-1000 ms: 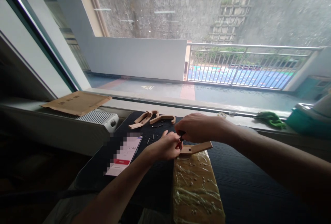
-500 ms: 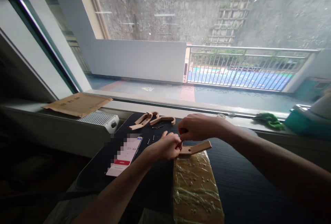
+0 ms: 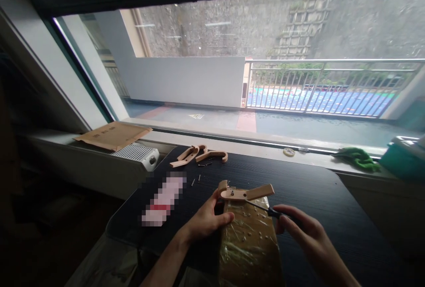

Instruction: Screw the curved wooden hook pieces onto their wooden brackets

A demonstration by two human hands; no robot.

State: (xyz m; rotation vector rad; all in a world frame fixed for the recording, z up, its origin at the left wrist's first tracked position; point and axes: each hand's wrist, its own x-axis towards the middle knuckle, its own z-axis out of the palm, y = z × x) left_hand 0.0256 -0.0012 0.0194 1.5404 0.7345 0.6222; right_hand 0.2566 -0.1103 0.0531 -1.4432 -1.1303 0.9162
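Note:
A pale wooden hook [image 3: 254, 193] lies across the far end of a box wrapped in clear tape [image 3: 250, 242]. A screw [image 3: 232, 193] stands in one hole of the hook, near its curled end. My left hand [image 3: 210, 216] grips that curled end with its fingers, while the thumb rests on the box top. In my right hand [image 3: 303, 225] is a screwdriver [image 3: 274, 212] with a dark handle. Its shaft points left over the box, and the tip is close to the hook's near edge, apart from the screw.
More wooden hooks [image 3: 212, 156] lie at the back of the dark table [image 3: 299, 172], with several loose screws [image 3: 193, 182] near them. A partly blurred phone [image 3: 162, 203] is at left. Along the sill are a tape roll [image 3: 288, 151] and green cloth [image 3: 360, 158]. A brown envelope [image 3: 114, 135] rests on the radiator.
My right hand has left the hook, moved toward me and right, and now holds a screwdriver. My left hand has shifted to the curled end. The screw in the hook has come into view.

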